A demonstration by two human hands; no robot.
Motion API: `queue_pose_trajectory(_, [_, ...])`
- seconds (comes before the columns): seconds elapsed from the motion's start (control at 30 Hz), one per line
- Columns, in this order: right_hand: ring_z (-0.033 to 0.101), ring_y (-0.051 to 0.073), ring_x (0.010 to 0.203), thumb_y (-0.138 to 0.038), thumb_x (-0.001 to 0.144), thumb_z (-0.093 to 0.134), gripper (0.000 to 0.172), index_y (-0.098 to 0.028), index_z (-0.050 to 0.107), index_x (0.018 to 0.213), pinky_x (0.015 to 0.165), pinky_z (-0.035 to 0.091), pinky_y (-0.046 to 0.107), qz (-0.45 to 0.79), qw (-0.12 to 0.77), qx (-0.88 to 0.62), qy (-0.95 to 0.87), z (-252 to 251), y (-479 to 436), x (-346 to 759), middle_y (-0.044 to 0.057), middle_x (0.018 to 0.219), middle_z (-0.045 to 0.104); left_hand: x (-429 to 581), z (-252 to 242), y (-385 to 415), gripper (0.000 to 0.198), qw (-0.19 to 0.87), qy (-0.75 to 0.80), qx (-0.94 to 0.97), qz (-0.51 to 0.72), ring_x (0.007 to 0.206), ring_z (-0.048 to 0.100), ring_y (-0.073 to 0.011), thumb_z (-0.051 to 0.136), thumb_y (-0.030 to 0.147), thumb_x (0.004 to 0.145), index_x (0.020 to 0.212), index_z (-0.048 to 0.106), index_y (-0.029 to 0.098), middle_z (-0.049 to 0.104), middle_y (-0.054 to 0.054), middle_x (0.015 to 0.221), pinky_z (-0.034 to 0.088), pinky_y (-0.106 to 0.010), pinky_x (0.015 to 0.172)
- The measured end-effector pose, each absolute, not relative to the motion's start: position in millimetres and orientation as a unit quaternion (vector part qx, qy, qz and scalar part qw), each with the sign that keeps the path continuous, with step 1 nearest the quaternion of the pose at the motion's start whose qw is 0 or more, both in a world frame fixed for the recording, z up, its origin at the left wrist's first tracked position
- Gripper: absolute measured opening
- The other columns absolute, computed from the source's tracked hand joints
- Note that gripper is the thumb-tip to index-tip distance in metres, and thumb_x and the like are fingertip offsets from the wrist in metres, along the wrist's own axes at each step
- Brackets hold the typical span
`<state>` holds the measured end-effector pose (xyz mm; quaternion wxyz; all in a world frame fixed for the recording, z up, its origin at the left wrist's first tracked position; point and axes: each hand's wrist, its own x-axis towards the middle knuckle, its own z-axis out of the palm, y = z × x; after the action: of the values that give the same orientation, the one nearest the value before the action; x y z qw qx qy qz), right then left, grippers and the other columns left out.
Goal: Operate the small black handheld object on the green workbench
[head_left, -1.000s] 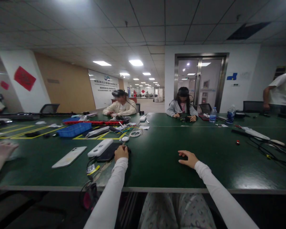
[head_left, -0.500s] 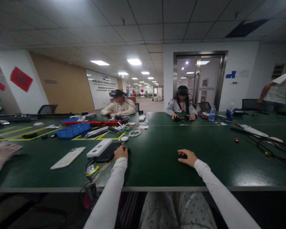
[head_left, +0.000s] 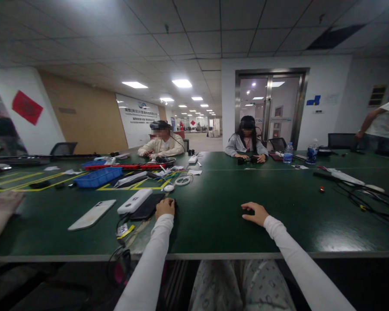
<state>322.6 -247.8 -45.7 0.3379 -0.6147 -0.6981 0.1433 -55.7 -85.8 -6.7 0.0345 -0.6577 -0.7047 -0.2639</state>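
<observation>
My left hand [head_left: 165, 207] rests on the table beside a flat black object [head_left: 147, 207], its fingers curled down. A small dark thing shows at their right edge, too hidden to name. My right hand [head_left: 256, 214] lies on the bare green tabletop [head_left: 210, 216], open, with loosely bent fingers and a gap between thumb and index finger. Left of my left hand are a white power bank [head_left: 135, 201] with a dark cable and, farther out, a white phone [head_left: 92, 214].
A blue basket [head_left: 99, 177], a coil of white cable [head_left: 183, 181] and loose wires lie ahead to the left. Black cables [head_left: 359, 196] spread at the right. Two people sit opposite; another person's hand [head_left: 3, 207] is at the far left. Bottles [head_left: 288, 153] stand farther back.
Both my hands stay in place. The hand at the far left has shifted and blurred. A person has appeared in the left background, and the standing person at the right has moved slightly.
</observation>
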Motion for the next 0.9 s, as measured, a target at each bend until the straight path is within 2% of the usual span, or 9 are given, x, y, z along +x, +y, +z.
queue_pose_trajectory(0.3, [0.056, 0.022, 0.094, -0.040, 0.070, 0.061, 0.042, -0.025, 0.058, 0.109, 0.086, 0.041, 0.040, 0.145, 0.325, -0.615, -0.704, -44.0, -248.5, 323.5, 0.004, 0.106, 0.061, -54.2, -5.9, -89.3, 0.027, 0.039, -0.700, -0.671, -0.242, 0.103, 0.049, -0.0245, 0.043, 0.032, 0.081, 0.098, 0.062, 0.024, 0.056, -0.009, 0.110, 0.042, -0.034, 0.081])
queue_pose_trajectory(0.57, [0.055, 0.022, 0.096, -0.039, 0.070, 0.061, 0.043, -0.025, 0.056, 0.111, 0.088, 0.040, 0.041, 0.155, 0.327, -0.616, -0.700, -46.3, -248.9, 323.5, 0.003, 0.108, 0.059, -5.5, -9.4, -108.7, 0.023, -0.009, -0.645, -0.722, -0.248, 0.102, 0.048, -0.0205, 0.045, 0.029, 0.081, 0.097, 0.061, 0.023, 0.056, -0.008, 0.106, 0.040, -0.031, 0.083])
queue_pose_trajectory(0.77, [0.055, 0.021, 0.096, -0.043, 0.069, 0.061, 0.056, -0.026, 0.048, 0.121, 0.087, 0.041, 0.040, 0.159, 0.333, -0.614, -0.697, -48.8, -247.8, 324.0, 0.003, 0.107, 0.060, 86.9, -22.4, -146.5, 0.018, -0.081, -0.537, -0.792, -0.278, 0.095, 0.050, -0.0176, 0.049, 0.024, 0.079, 0.091, 0.061, 0.020, 0.057, -0.007, 0.097, 0.040, -0.030, 0.084])
queue_pose_trajectory(0.9, [0.056, 0.021, 0.092, -0.045, 0.066, 0.063, 0.065, -0.025, 0.044, 0.125, 0.086, 0.042, 0.040, 0.149, 0.347, -0.617, -0.691, -52.3, -245.2, 322.8, 0.004, 0.105, 0.061, 140.5, -31.2, -173.8, 0.017, -0.129, -0.452, -0.837, -0.280, 0.095, 0.050, -0.0175, 0.049, 0.023, 0.079, 0.092, 0.060, 0.020, 0.056, -0.007, 0.097, 0.040, -0.031, 0.085])
